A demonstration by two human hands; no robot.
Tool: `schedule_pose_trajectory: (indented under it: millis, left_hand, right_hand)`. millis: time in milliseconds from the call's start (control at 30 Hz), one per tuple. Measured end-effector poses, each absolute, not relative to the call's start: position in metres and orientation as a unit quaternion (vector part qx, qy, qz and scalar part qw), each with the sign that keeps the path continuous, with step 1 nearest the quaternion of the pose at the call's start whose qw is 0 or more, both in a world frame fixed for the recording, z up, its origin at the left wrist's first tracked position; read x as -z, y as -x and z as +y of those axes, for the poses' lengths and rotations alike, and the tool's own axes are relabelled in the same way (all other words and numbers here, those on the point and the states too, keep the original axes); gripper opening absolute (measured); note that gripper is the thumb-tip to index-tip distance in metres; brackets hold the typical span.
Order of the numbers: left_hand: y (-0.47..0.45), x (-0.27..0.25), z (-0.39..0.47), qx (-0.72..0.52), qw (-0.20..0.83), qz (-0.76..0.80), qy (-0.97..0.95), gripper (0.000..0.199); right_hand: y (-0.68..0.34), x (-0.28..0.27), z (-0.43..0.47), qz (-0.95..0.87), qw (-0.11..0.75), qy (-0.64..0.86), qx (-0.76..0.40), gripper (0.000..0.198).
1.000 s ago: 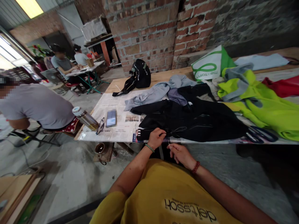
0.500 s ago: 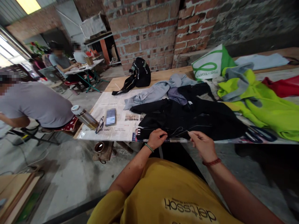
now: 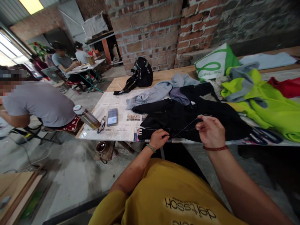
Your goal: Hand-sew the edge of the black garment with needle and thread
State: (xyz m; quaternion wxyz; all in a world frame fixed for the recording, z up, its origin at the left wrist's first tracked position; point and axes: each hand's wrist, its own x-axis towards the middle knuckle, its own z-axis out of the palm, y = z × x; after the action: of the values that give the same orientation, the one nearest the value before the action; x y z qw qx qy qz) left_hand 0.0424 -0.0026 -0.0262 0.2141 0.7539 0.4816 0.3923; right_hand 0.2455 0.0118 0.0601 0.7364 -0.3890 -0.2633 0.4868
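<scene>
A black garment [image 3: 225, 117] lies spread along the near edge of the table. My left hand [image 3: 159, 139] is closed, its fingertips pinching the garment's near edge beside the end with white stripes. From close to those fingers a pale thread [image 3: 187, 126] slants up to the right. It ends at my right hand [image 3: 212, 131], raised over the garment, with thumb and forefinger pinched on it. Whether a needle is in that pinch is too small to tell. Dark-handled scissors [image 3: 268, 136] rest right of the garment, near the table edge.
Grey cloth [image 3: 154, 92], a black bag [image 3: 144, 73], a green-and-white bag [image 3: 211, 65] and a lime garment [image 3: 269, 100] lie farther back. Leftward are a phone [image 3: 112, 117], glasses [image 3: 101, 125] and a flask [image 3: 86, 117]. A mug [image 3: 101, 147] stands below; a person [image 3: 42, 104] sits left.
My right hand has risen and moved right, away from my left hand. The thread, looped and slack before, now runs nearly straight. My left hand keeps its hold on the garment.
</scene>
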Motion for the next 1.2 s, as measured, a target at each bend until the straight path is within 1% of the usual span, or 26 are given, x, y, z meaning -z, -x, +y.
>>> schedule_pose_trajectory:
  millis: [200, 433, 600, 700, 900, 1100, 1200]
  left_hand:
    - [-0.042, 0.028, -0.002, -0.4, 0.211, 0.475, -0.755, 0.007]
    - [-0.042, 0.027, -0.002, -0.396, 0.207, 0.476, -0.758, 0.008]
    - [-0.043, 0.026, -0.002, -0.387, 0.204, 0.483, -0.759, 0.008]
    - [-0.042, 0.028, -0.002, -0.384, 0.202, 0.486, -0.759, 0.008]
    - [-0.041, 0.029, -0.002, -0.391, 0.197, 0.479, -0.761, 0.008]
    - [-0.042, 0.026, -0.003, -0.374, 0.193, 0.488, -0.765, 0.009]
    - [-0.041, 0.027, -0.002, -0.375, 0.197, 0.483, -0.766, 0.009]
  right_hand:
    - [-0.257, -0.09, 0.016, -0.236, 0.778, 0.33, -0.479, 0.01]
    - [-0.272, -0.11, 0.018, -0.159, 0.783, 0.324, -0.506, 0.013]
    - [-0.291, -0.121, 0.021, -0.162, 0.789, 0.316, -0.501, 0.018]
    - [-0.302, -0.13, 0.022, -0.169, 0.789, 0.328, -0.491, 0.026]
    - [-0.31, -0.132, 0.023, -0.179, 0.785, 0.327, -0.494, 0.032]
    - [-0.3, -0.137, 0.02, -0.147, 0.78, 0.343, -0.503, 0.039]
    - [-0.3, -0.139, 0.02, -0.148, 0.786, 0.326, -0.504, 0.039]
